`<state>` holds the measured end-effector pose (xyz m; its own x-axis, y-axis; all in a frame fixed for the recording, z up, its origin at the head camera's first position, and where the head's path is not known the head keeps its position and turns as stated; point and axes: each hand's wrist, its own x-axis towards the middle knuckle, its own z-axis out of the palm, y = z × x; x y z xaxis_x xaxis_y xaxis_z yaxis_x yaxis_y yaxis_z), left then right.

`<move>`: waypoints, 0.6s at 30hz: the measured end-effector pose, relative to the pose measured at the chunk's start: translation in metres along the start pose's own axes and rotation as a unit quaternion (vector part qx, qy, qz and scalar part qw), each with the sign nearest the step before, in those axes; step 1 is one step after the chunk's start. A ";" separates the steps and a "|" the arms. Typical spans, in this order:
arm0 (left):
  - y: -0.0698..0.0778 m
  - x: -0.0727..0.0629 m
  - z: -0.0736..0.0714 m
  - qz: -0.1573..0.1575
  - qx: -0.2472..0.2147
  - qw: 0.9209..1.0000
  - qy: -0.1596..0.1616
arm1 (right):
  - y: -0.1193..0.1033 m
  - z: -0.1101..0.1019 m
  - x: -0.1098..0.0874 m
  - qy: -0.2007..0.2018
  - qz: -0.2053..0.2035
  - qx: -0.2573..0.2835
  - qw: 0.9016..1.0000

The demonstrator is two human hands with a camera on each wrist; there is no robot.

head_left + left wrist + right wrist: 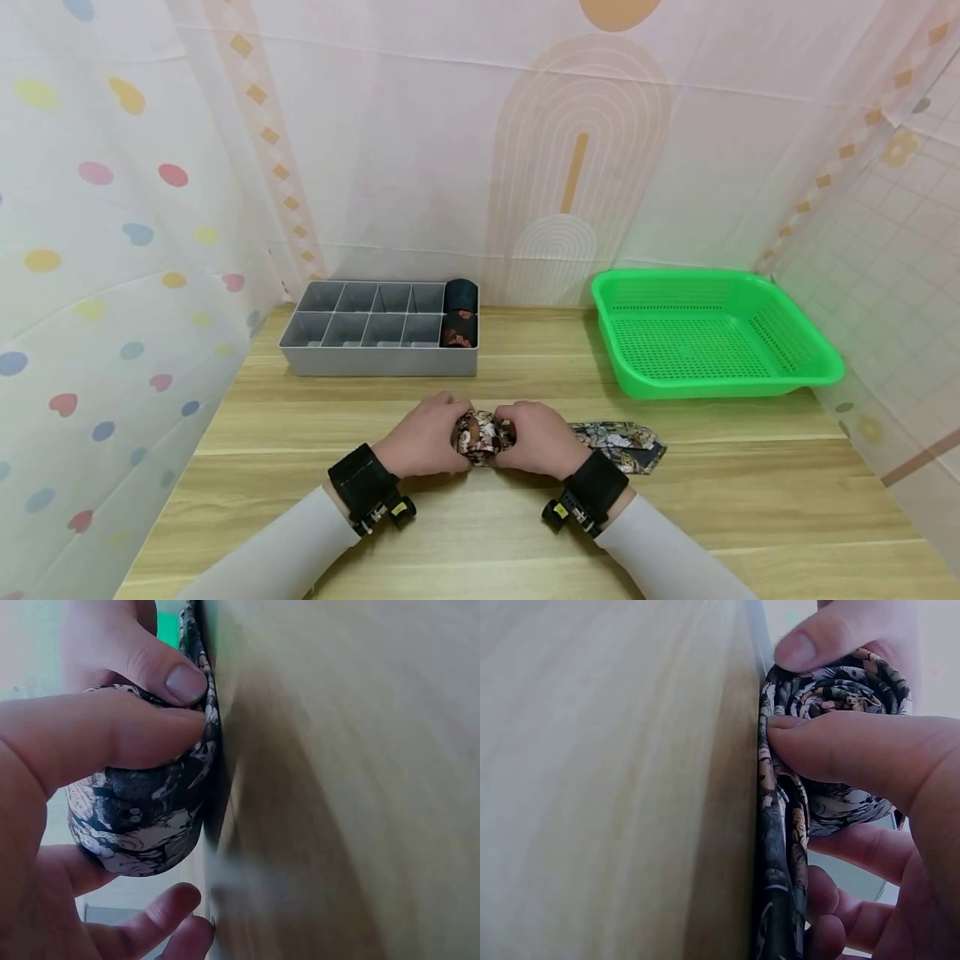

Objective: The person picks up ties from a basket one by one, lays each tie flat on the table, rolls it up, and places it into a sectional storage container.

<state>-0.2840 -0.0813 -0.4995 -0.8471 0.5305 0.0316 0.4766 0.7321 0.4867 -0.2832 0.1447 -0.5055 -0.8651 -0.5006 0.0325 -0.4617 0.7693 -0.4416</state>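
A dark necktie [480, 437] with a dense cream, brown and black print lies on the table, partly wound into a roll. Its pointed tail [617, 444] stretches flat to the right, past my right hand. My left hand [429, 435] grips the left side of the roll [139, 829], thumb low near the tabletop. From the other side my right hand [542, 440] pinches the roll, and the right wrist view shows its spiral layers [840, 694] beside that thumb. Both thumbs come close together where the roll meets the flat length.
A grey divided box [378, 362] stands behind my left hand. Its right-end compartments hold a dark teal rolled tie [461, 297] and a black one with orange-red figures [459, 330]. At the back right sits a green perforated basket [723, 387]. Patterned curtains edge the wooden table [480, 533].
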 end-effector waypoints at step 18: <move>0.000 0.000 0.002 -0.012 -0.005 1.000 0.014 | -0.001 -0.003 0.000 0.016 -0.039 0.022 0.999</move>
<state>-0.2839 -0.0803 -0.5014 -0.8644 0.5008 0.0443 0.4542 0.7401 0.4959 -0.2829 0.1448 -0.5026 -0.8336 -0.5439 0.0967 -0.5187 0.7103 -0.4758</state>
